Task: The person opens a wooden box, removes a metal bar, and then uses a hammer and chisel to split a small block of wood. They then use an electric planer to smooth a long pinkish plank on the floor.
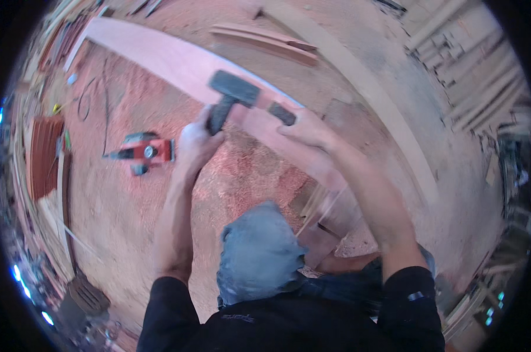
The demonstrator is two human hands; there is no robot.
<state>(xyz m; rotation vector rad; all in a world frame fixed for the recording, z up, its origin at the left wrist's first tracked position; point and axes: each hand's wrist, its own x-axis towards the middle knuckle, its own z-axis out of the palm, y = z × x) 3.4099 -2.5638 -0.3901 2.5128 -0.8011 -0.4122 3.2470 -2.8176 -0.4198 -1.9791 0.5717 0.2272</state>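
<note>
Both arms reach forward, left hand (196, 144) and right hand (305, 132) gripping planer (242, 97)

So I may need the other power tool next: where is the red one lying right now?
In the head view the red power tool lies on the sawdust-covered floor, to the person's left, just left of the left hand and below the long reddish plank.

The left hand (196, 144) covers the lower part of the black handle of the power tool (245, 97), and the right hand (306, 130) hides its front end. The near end of the long plank (177, 61) is blurred and disappears behind the right forearm. The things at the picture's rim are too bent and small to tell.
</note>
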